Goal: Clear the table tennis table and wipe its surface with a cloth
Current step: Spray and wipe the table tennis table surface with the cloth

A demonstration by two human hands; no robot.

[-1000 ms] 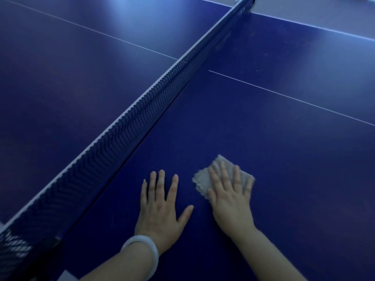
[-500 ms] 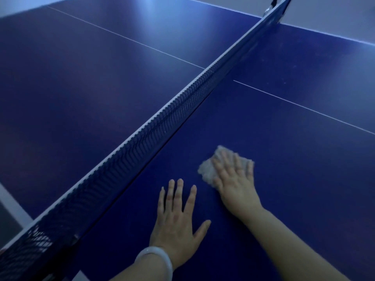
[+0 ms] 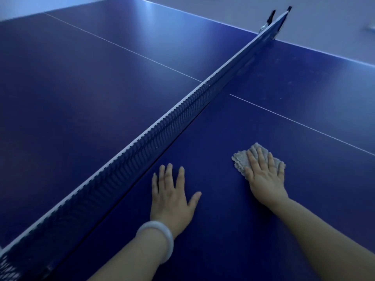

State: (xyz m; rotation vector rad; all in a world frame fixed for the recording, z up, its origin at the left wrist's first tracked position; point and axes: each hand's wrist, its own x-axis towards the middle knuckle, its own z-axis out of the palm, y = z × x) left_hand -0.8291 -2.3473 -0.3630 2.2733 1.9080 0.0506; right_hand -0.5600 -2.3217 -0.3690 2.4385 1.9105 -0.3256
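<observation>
The dark blue table tennis table (image 3: 284, 110) fills the view. A small grey cloth (image 3: 242, 159) lies flat on the near right half. My right hand (image 3: 263, 175) presses down on it with straight fingers, covering most of it. My left hand (image 3: 171, 197) rests flat on the bare table surface to the left of the cloth, fingers spread, close to the net. A pale bangle sits on my left wrist.
The net (image 3: 182, 116) runs diagonally from the lower left to its clamp post (image 3: 269, 19) at the far edge. A white centre line (image 3: 304, 126) crosses the right half beyond the cloth. Pale floor lies past the table's far edge.
My right hand has slid the cloth to the right, away from my left hand. The view has lifted, showing more of the net and far edge.
</observation>
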